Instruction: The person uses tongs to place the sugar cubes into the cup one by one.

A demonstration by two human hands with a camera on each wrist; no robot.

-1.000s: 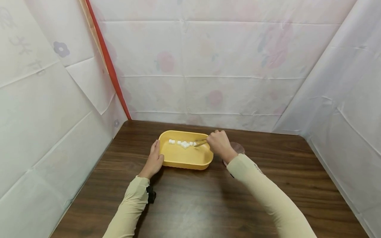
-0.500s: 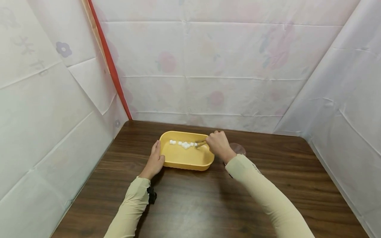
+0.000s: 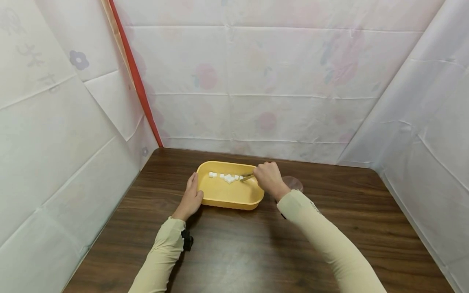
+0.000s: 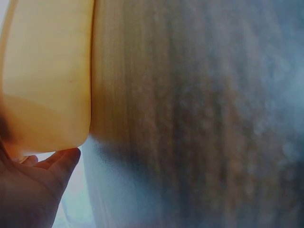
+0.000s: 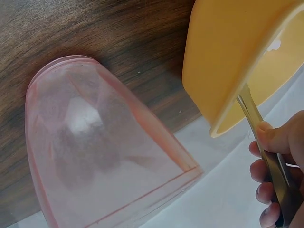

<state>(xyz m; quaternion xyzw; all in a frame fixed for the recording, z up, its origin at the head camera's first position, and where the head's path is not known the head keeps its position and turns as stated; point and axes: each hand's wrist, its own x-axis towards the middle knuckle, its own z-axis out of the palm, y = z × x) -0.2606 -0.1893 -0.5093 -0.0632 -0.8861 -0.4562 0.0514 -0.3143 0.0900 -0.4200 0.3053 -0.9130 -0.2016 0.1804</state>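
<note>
Mid-frame, right hand (image 3: 269, 178) pinches the tongs (image 3: 247, 178), tips pointing left at the right end of the cubes' (image 3: 229, 179) sideways row in the tray (image 3: 220, 193), left hand (image 3: 189, 198) gripping its left end!

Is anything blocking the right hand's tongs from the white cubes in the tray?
Nothing visible does. From the right hand, the tongs pass over the rim of the tray, tips at the rightmost of the cubes; whether they touch it is too small to tell. The cup is outside the tray, to its right.
</note>
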